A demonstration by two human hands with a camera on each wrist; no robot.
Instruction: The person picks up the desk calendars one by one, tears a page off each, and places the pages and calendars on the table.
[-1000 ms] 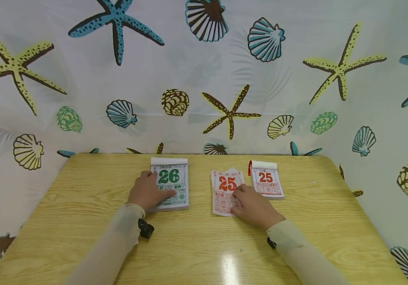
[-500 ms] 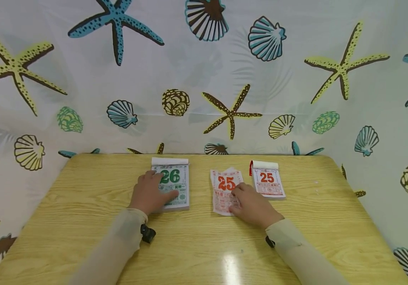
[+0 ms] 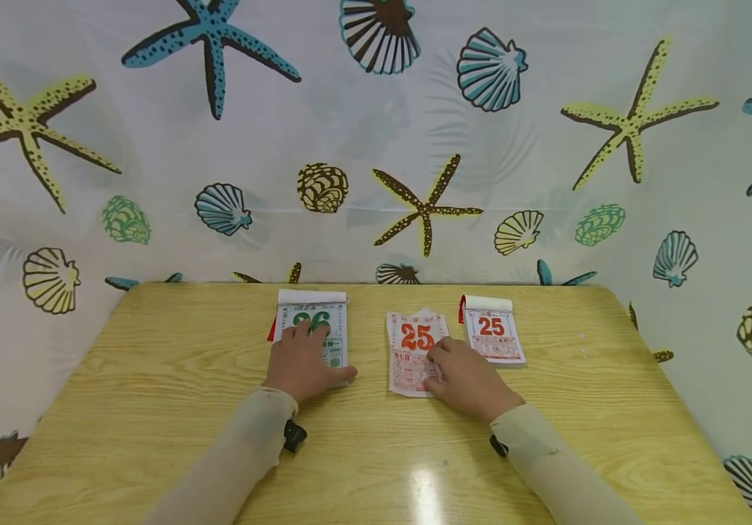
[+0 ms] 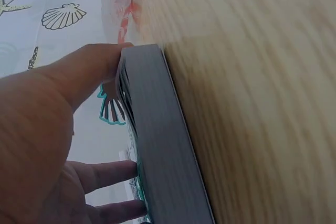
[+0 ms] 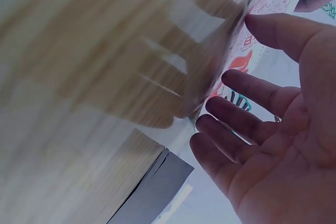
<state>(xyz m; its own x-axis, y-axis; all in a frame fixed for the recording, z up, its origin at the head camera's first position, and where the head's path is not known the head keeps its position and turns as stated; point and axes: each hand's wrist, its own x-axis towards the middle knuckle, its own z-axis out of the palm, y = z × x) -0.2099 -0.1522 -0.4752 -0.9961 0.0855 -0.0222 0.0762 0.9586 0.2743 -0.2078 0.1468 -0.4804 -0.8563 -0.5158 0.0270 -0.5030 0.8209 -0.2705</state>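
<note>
A thick tear-off calendar [image 3: 339, 332] with a green 26 lies at the left under my left hand [image 3: 303, 362]. The fingertips rest on its page and partly cover the number; the thumb reaches its lower right corner. In the left wrist view, top pages bow slightly apart from the block [image 4: 163, 129] near the thumb [image 4: 97, 66]. Loose calendar sheets [image 3: 405, 373], the top one showing a red 25, lie mid-table. The fingertips of my right hand [image 3: 470, 379] touch their right side, fingers gently bent.
A smaller tear-off calendar [image 3: 495, 351] with a red 25 and a rolled white top lies right of the loose sheets. A red tab [image 3: 273, 330] sticks out beside the left calendar. Behind the wooden table [image 3: 165, 364] hangs a cloth [image 3: 270, 131] printed with shells and starfish.
My left hand has shifted right across the calendar, from its left side to over the number, its thumb now at the lower right corner. The right hand stays on the loose sheets.
</note>
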